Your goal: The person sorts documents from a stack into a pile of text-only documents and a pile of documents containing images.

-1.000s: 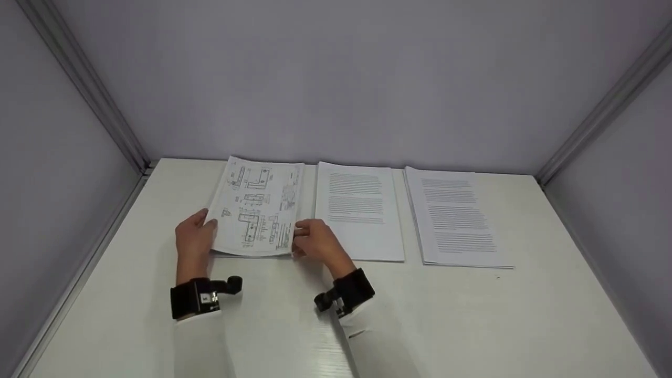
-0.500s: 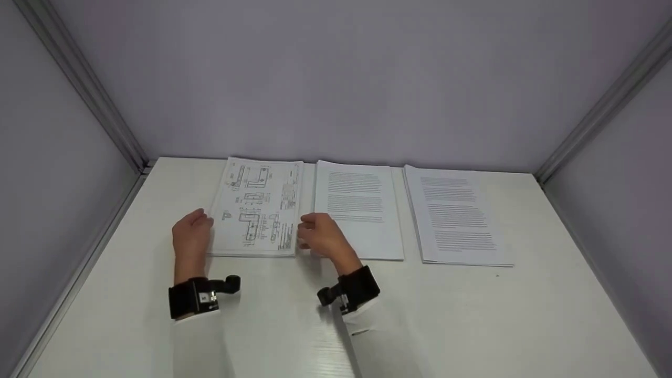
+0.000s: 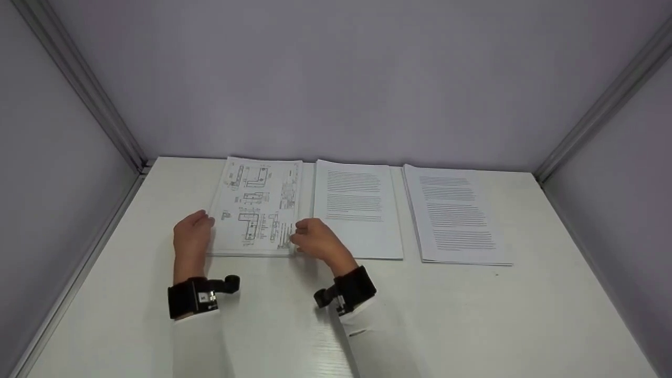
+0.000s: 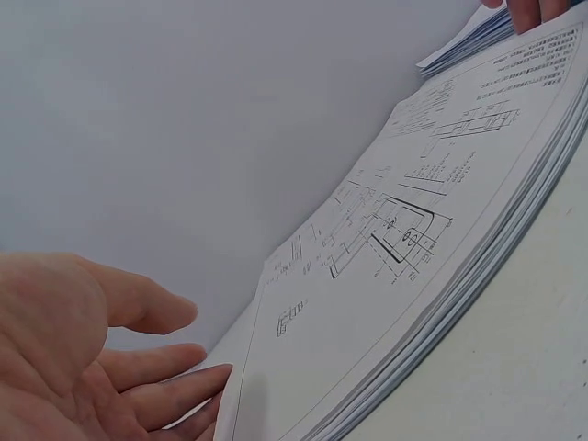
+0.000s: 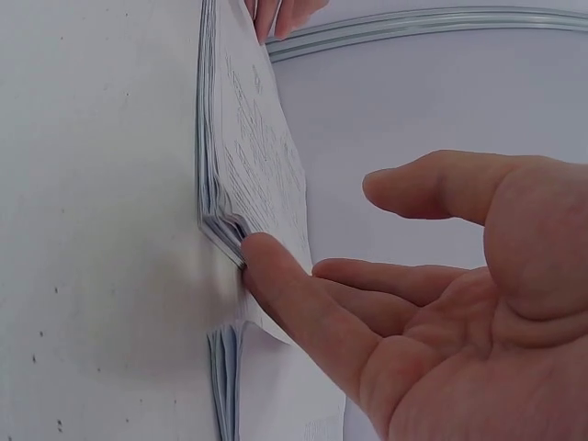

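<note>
A stack of paper [image 3: 231, 233] with a technical drawing on top lies at the left of the table. My left hand [image 3: 191, 236] is at its left edge; in the left wrist view the fingers [image 4: 179, 390] are extended against the paper's side, the thumb raised apart. At the right edge is my right hand [image 3: 320, 240]. In the right wrist view one fingertip [image 5: 262, 250] touches the stack's near right corner, and the thumb [image 5: 413, 188] stands clear of the sheets. Neither hand pinches any paper. The sheet edges at that corner look slightly uneven.
A second stack of paper [image 3: 362, 239] with printed text lies just right of the drawings, and a third text stack [image 3: 462, 220] lies farther right, slightly skewed. Behind the white table [image 3: 457, 315] rises a grey wall [image 3: 346, 79], with side panels and metal posts at both corners.
The top sheets, curved and lifted between both hands a second ago, now lie flat on the stack. My right hand moved off to the right, then came back against the edge.
</note>
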Tool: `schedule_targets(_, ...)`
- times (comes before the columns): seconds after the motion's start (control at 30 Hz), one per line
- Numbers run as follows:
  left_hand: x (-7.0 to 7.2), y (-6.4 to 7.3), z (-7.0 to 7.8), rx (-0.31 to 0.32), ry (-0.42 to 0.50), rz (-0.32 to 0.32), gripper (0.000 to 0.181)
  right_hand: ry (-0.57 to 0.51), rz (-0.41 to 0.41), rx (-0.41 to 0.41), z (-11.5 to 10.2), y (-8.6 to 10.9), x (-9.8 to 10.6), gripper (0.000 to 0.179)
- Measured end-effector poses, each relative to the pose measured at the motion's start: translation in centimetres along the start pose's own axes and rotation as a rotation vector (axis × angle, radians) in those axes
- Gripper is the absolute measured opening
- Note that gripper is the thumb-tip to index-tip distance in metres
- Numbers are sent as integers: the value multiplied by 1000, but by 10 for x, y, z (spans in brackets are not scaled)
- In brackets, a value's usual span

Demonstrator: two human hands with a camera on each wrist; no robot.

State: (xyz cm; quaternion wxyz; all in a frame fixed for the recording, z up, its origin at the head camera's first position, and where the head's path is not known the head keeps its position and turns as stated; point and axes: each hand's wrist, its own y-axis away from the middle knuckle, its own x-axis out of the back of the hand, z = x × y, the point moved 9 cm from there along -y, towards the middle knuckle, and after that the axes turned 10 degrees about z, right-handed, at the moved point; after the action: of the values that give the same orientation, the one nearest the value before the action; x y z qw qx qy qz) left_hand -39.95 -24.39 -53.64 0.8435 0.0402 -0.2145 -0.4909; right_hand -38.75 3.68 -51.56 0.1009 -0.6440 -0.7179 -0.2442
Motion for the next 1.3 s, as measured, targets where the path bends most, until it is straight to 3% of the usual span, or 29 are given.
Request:
schedule_targets(0.27, 1, 1, -1, 13, 1, -19, 60, -8, 4, -22, 2, -1, 0, 52)
schedule_targets(0.73, 4, 2, 0, -21, 27, -24, 61, 22, -17, -27, 5, 1, 0, 54)
schedule_targets(0.97, 10, 3, 5, -26, 31, -3, 63, -85, -75, 15, -3, 6, 6, 59)
schedule_targets(1.13, 15, 13, 22, -72, 4, 19, 62, -75, -72, 110, -14, 12, 25, 55)
schedule_targets(1.3, 11, 30, 52, -173, 28, 30, 59, -83, -10, 207, -19, 18, 64, 50)
